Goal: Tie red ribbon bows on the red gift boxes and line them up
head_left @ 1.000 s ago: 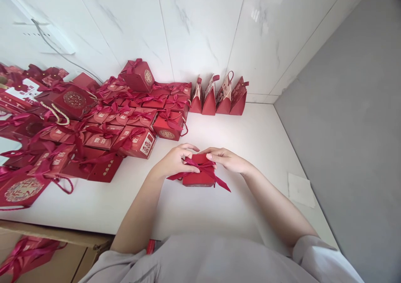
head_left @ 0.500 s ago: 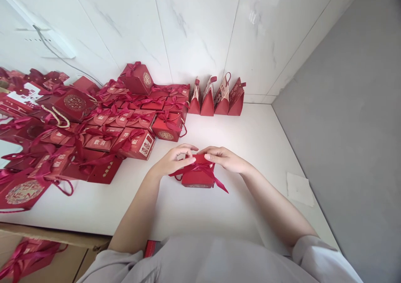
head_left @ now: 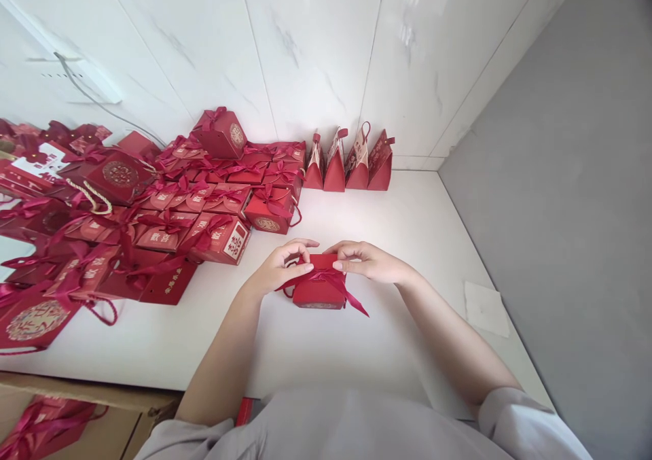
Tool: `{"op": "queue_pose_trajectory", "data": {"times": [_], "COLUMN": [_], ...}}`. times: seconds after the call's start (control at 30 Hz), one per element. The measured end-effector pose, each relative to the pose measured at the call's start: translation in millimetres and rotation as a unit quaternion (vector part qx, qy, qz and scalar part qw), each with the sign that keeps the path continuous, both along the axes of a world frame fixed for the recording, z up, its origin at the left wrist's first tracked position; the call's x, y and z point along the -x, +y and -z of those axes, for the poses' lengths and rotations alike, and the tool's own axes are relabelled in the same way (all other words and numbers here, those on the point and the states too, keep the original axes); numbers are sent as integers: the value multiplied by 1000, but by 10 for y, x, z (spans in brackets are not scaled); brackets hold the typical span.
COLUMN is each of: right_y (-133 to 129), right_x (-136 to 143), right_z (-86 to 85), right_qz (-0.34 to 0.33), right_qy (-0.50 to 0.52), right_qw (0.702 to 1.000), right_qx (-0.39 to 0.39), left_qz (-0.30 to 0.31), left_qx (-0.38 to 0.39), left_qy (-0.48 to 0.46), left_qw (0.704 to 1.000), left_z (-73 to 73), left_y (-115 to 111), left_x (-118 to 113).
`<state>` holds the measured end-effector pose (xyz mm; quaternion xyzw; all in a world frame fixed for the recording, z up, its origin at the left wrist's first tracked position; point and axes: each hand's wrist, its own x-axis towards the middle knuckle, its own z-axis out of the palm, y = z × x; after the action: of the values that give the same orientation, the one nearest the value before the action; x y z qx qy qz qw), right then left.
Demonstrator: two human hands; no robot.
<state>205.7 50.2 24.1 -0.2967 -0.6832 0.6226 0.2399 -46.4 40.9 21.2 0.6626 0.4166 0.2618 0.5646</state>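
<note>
A small red box (head_left: 320, 290) sits on the white surface (head_left: 356, 351), right in front of the person. A red ribbon (head_left: 351, 299) is tied around it, and one end trails off to the right. The left hand (head_left: 278, 270) and the right hand (head_left: 369, 261) meet at the top of the box. The fingers (head_left: 300, 268) of both hands are pinched narrow on the ribbon at the top.

To the left lies a big pile of red boxes (head_left: 153, 208) with bows. Four red bags (head_left: 349, 164) stand in a row by the wall (head_left: 305, 52), well behind the box. A white paper (head_left: 486, 308) lies on the right side. A cardboard box (head_left: 76, 405) sits at the lower left. Nothing stands between the hands and the box.

Since half a second ago, the fingertips have come closer together on top, and the ribbon loops look smaller and tighter. The box stays in the same spot.
</note>
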Motion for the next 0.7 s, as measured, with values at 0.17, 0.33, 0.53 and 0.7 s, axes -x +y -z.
{"op": "queue_pose_trajectory", "data": {"times": [0.17, 0.33, 0.53, 0.7], "right_y": [22, 25, 11, -123], "right_x": [-25, -54, -138, -115], "right_z": [7, 1, -63, -138], "right_qz": [5, -8, 132, 153], "right_qy": [-12, -13, -92, -105], "right_qw": [1000, 1000, 987, 970], "right_qx": [5, 25, -20, -157], "left_qz": [-50, -104, -237, -233], "left_qx": [27, -3, -60, -134], "left_qy": [-44, -48, 76, 192], "left_qw": [997, 993, 967, 944], "left_z": [79, 137, 2, -138], "left_y": [52, 87, -87, -506], "left_x": [69, 128, 82, 16]}}
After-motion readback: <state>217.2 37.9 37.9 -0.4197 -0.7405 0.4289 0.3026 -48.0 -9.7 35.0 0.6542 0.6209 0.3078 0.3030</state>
